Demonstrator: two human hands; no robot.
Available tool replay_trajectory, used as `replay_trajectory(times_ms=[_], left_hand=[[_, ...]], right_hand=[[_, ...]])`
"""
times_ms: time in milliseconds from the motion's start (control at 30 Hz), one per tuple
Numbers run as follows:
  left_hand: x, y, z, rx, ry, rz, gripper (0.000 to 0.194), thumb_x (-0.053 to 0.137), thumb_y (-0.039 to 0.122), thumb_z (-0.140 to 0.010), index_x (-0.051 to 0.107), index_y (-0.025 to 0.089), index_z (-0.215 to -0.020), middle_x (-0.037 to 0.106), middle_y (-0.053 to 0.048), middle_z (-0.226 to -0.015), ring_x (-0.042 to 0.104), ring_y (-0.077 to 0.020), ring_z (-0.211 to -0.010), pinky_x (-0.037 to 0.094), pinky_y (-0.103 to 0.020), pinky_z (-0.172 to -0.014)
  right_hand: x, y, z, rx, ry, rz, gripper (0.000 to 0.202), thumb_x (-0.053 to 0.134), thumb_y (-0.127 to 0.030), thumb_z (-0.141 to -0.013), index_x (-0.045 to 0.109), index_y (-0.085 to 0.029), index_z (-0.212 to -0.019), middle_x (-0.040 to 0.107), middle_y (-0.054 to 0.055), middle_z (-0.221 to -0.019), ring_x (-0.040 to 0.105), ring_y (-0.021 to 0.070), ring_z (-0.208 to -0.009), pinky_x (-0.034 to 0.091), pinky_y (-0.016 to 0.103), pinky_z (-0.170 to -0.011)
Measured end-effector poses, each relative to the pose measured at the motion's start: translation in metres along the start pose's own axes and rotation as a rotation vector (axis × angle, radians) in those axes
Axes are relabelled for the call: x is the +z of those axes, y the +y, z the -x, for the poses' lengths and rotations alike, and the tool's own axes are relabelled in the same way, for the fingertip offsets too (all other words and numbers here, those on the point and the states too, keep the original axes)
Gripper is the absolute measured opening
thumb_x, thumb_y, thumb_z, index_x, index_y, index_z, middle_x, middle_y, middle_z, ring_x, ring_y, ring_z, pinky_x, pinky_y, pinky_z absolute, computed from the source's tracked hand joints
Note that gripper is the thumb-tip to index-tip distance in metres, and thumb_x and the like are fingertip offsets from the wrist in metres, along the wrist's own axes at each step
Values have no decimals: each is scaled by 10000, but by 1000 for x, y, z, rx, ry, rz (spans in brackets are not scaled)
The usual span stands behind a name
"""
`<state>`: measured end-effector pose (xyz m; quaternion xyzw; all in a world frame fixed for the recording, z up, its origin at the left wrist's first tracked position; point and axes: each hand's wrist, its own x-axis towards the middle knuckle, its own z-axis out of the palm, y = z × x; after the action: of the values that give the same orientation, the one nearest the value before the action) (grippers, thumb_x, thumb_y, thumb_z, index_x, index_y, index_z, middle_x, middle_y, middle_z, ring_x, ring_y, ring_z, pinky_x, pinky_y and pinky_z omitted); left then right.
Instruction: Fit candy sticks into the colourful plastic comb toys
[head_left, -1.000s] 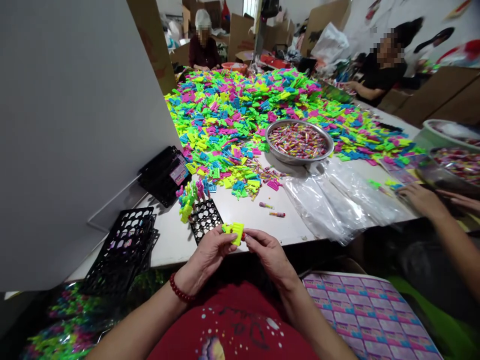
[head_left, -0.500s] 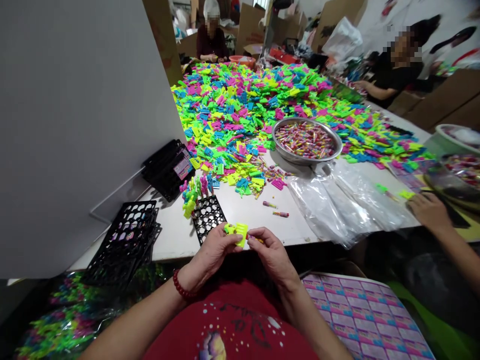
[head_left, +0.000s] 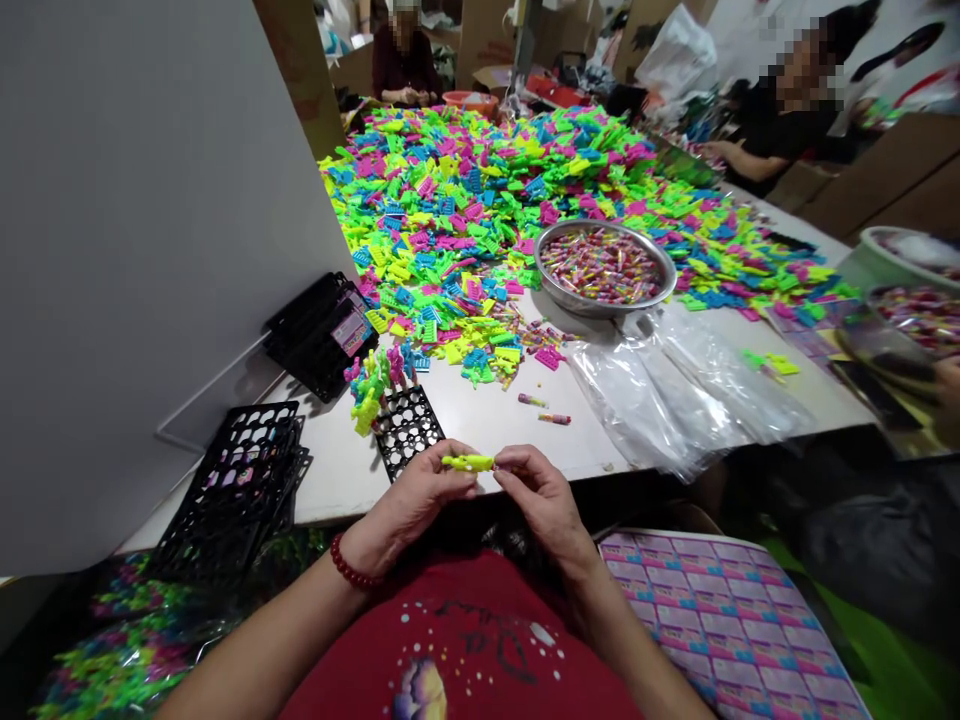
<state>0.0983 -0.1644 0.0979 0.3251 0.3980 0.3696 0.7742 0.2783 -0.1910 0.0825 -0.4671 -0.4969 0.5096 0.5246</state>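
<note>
The left hand (head_left: 421,492) holds a yellow piece (head_left: 469,463) edge-on near the tabletop's (head_left: 487,425) near edge, thumb and fingers closed on it. The right hand (head_left: 547,502) meets the piece's right end, its fingers pinched narrowly on a tube (head_left: 496,466) that is mostly hidden. Just beyond the left hand lies a black rack (head_left: 409,425), toys (head_left: 375,385) standing at its far end. Two loose tubes (head_left: 553,419) lie farther in, before a steel bowl (head_left: 600,308). Clear bags (head_left: 637,400) reach the near edge; a bright pile (head_left: 487,190) covers the far part.
</note>
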Motion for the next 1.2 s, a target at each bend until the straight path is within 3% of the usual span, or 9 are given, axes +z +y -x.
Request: replay_trajectory(times_ms=[67,167,267,433,633,1000,1200], left_hand=[[2,0,0,39,6,77,378,876,347,-653,688,158,-921,650,-22,-861,609,-115,-759,495,-215,-743],[6,-4,-1,88,96,96,344,816,433,-721,698,149,-874,647,-41,-934,604,-131,-832,497,-226,-784],[9,-8,-2,85,156,79,360,863,294,-648,666,167,-921,648,-22,-937,615,-132,-819,501,-228,-763],[11,-10,-4,119,236,126,639,873,197,-573,589,193,-1145,640,-11,-967,649,-141,-822,526,-235,-725],[12,-10,-6,64,204,148,549,889,209,-557,581,160,-1008,664,-12,-888,651,-134,-726,535,-244,-677],[10,-14,-7,38,152,85,451,853,259,-631,525,178,-930,646,7,-817,626,-119,-672,525,-198,-549],[7,-17,-6,50,112,9,401,806,274,-699,508,189,-954,649,7,-815,638,-126,-680,526,-189,-520]], right_hand=[[1,1,0,-34,-9,42,97,680,-326,-873,704,-242,-915,631,24,-948,588,194,-926,465,298,-828],[3,4,1,-32,-16,39,127,667,-353,-888,713,-239,-923,641,30,-970,590,202,-967,461,310,-867],[3,7,3,114,29,-82,209,734,-410,-836,712,-236,-949,668,22,-941,607,189,-883,477,307,-820],[1,11,5,304,87,-275,333,844,-449,-717,729,-219,-928,682,6,-871,591,146,-758,480,269,-732],[0,14,8,353,61,-375,321,874,-408,-690,738,-214,-906,692,7,-884,597,146,-769,486,279,-762],[-3,20,7,238,6,-371,181,831,-317,-753,740,-234,-885,680,-1,-952,589,162,-916,449,274,-871],[-1,17,8,289,-15,-388,222,808,-381,-783,722,-228,-920,679,-1,-888,599,151,-804,470,281,-795]])
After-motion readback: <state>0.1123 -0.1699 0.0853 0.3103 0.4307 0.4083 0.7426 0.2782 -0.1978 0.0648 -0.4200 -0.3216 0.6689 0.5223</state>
